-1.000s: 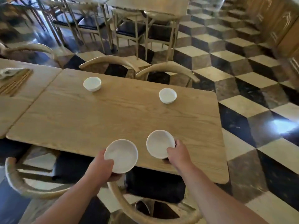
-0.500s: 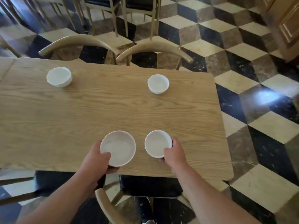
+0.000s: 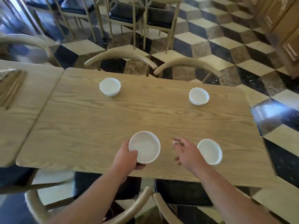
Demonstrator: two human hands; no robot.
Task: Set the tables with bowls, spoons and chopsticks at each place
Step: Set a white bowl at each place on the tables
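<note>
— Where are the bowls?
— My left hand (image 3: pixel 125 156) is gripping one round white ceramic bowl (image 3: pixel 145 146) by its near rim; my right hand (image 3: pixel 188 153) is hovering open, empty, a second white bowl (image 3: pixel 209 151) sitting just to its right.

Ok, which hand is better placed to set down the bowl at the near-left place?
Left. The left hand grips the round white ceramic bowl at the light wooden table's near-left side. The right hand is open and empty, beside the near-right white bowl.

Four bowls (image 3: pixel 110 86) (image 3: pixel 199 96) (image 3: pixel 144 147) (image 3: pixel 209 151) — two tables (image 3: pixel 145 120) (image 3: pixel 19 110)
</note>
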